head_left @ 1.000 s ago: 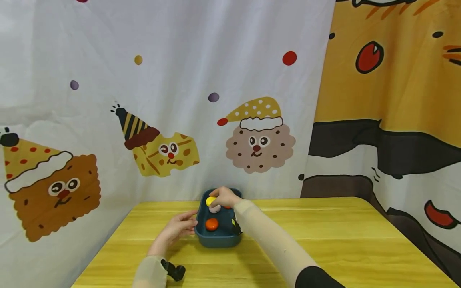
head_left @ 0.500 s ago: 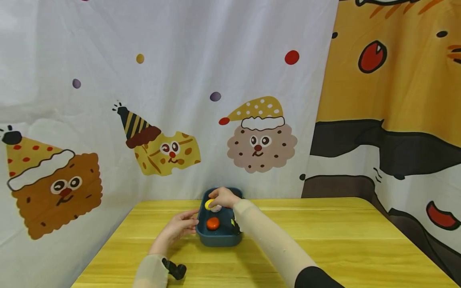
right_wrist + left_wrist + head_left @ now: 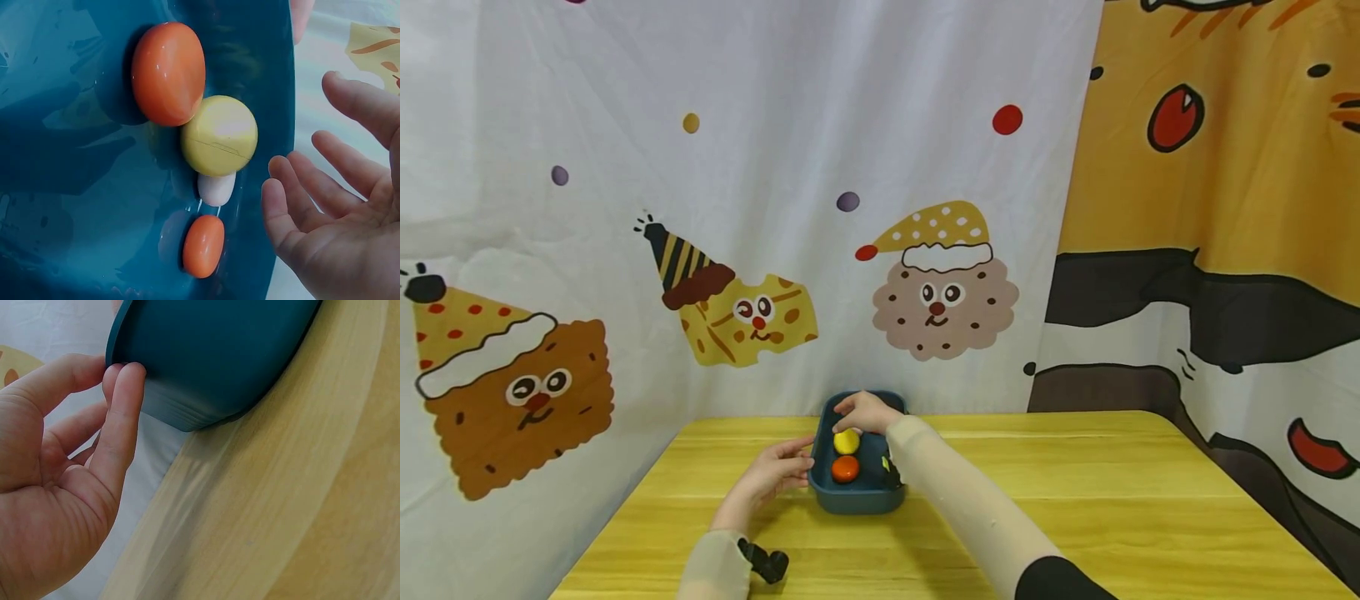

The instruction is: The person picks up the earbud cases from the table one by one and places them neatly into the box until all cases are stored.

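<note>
A dark teal tub [image 3: 859,500] stands on the table. It holds a yellow ball-like piece [image 3: 220,136] with a seam, a larger glossy orange rounded piece [image 3: 169,74], a smaller orange oval [image 3: 204,245] and a pinkish-white piece [image 3: 217,189] partly hidden by the yellow one. The yellow and larger orange pieces lie close together. My right hand [image 3: 868,412] hovers over the tub's far half, fingers loosely bent and apart from the pieces in the right wrist view. My left hand [image 3: 69,462] touches the tub's left rim and outer wall with its fingertips and thumb.
The wooden table [image 3: 1075,483] extends to both sides and toward me. Directly behind the tub hangs a white curtain [image 3: 820,167] with cartoon prints. A black wrist mount [image 3: 763,562] sits on the left sleeve.
My right hand has let go of the yellow piece, which moved nearer to me, beside the larger orange one. The left hand stays at the rim.
</note>
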Tool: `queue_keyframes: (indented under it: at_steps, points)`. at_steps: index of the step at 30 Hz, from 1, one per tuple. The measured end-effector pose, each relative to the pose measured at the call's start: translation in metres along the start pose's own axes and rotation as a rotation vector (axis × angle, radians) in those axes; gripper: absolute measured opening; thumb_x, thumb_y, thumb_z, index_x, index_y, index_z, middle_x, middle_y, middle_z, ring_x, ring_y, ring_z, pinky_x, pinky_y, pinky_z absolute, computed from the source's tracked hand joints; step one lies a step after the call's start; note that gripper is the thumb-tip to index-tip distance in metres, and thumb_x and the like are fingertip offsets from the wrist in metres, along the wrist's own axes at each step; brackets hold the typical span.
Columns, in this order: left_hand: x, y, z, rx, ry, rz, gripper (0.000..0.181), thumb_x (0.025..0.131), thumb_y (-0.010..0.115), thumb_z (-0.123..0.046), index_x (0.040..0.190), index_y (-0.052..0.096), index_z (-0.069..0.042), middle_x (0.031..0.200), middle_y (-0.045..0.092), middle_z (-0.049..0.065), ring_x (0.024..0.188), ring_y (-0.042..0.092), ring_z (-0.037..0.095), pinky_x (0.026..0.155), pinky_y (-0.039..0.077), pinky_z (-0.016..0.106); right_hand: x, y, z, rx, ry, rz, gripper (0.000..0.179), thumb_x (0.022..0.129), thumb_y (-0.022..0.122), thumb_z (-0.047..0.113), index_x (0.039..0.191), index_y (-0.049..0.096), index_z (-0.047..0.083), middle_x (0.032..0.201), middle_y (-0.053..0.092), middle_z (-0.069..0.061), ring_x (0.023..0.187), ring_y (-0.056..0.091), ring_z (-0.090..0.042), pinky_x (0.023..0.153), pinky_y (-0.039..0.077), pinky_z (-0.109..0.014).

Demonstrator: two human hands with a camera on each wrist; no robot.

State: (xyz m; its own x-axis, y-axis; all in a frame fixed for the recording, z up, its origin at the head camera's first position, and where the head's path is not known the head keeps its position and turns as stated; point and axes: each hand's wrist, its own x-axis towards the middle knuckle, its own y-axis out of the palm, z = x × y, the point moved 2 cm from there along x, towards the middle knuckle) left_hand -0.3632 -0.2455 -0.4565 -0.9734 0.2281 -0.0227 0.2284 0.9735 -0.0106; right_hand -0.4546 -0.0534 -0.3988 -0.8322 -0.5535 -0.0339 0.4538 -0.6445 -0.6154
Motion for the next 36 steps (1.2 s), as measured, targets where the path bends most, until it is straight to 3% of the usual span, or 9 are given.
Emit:
queue_keyframes:
  at_steps: [10, 21, 29, 36]
  points:
    - [0.004, 0.004, 0.003, 0.01, -0.001, 0.005, 0.058, 0.094, 0.059, -0.003, 0.146, 0.035, 0.007, 0.1, 0.053, 0.009, 0.073, 0.059, 0.013, 0.071, 0.056, 0.028, -0.01, -0.014, 0.003, -0.016, -0.011, -0.01, 0.045, 0.087, 0.073, 0.019, 0.128, 0.063, 0.004, 0.126, 0.061, -0.013, 0.116, 0.056, -0.027, 0.098, 0.045, -0.042]
    - [0.002, 0.001, 0.003, 0.017, -0.001, -0.005, 0.06, 0.093, 0.06, -0.004, 0.146, 0.034, 0.008, 0.103, 0.052, 0.011, 0.074, 0.059, 0.015, 0.073, 0.057, 0.031, -0.015, -0.041, 0.009, 0.047, -0.072, 0.014, 0.045, 0.09, 0.069, 0.02, 0.131, 0.06, 0.002, 0.132, 0.057, -0.018, 0.114, 0.057, -0.027, 0.095, 0.048, -0.044]
    - [0.0, 0.0, 0.0, 0.012, -0.009, -0.002, 0.061, 0.094, 0.06, -0.004, 0.147, 0.032, 0.008, 0.103, 0.051, 0.01, 0.074, 0.059, 0.015, 0.073, 0.057, 0.03, -0.037, -0.062, 0.006, 0.094, -0.095, -0.014, 0.042, 0.091, 0.069, 0.021, 0.13, 0.061, 0.007, 0.127, 0.061, -0.009, 0.112, 0.06, -0.024, 0.095, 0.048, -0.044]
    - [-0.001, -0.002, 0.001, 0.012, -0.004, 0.018, 0.062, 0.095, 0.06, -0.005, 0.148, 0.03, 0.007, 0.104, 0.051, 0.009, 0.075, 0.059, 0.015, 0.074, 0.057, 0.031, -0.058, -0.079, -0.005, 0.108, -0.119, -0.06, 0.042, 0.09, 0.07, 0.021, 0.129, 0.062, 0.005, 0.127, 0.061, -0.014, 0.109, 0.061, -0.024, 0.089, 0.052, -0.037]
